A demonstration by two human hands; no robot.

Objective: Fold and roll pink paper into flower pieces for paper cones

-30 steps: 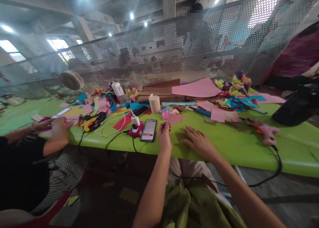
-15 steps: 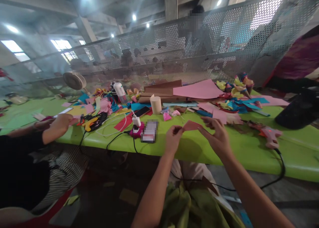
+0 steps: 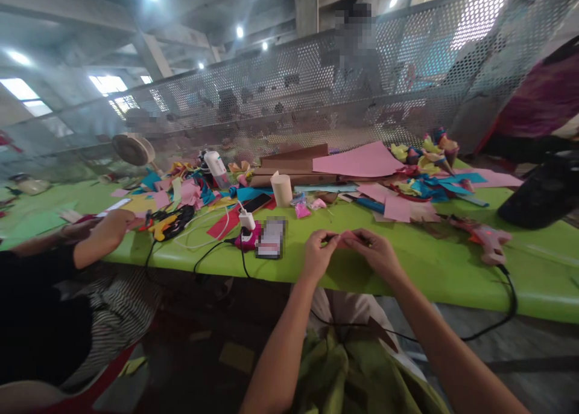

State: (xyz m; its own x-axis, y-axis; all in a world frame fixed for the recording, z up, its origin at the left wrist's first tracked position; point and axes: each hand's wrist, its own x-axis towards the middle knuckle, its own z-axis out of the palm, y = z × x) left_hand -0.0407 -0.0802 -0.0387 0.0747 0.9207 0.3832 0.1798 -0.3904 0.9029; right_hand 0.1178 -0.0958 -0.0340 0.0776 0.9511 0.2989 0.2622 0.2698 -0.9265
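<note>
Between my two hands is a small piece of pink paper (image 3: 347,238), held just above the green tabletop near its front edge. My left hand (image 3: 320,252) pinches its left side between thumb and fingers. On the other side, my right hand (image 3: 374,251) grips the paper with thumb and fingertips. Most of the paper is hidden behind the fingers, so its folded shape is hard to make out. A phone (image 3: 270,239) lies left of my left hand, and a pink glue gun (image 3: 491,239) rests on the table to the right of my right hand.
A magenta power socket (image 3: 248,238) with a white charger sits by the phone. Behind stand a cream paper roll (image 3: 282,189) and pink sheets (image 3: 357,159). A dark bottle (image 3: 540,191) is far right. At left, a co-worker's hand (image 3: 113,227) is near a yellow glue gun (image 3: 163,228).
My right hand has moved left and closed onto the pink paper, its fingers no longer spread. Both hands are now nearer together, and less of the paper shows.
</note>
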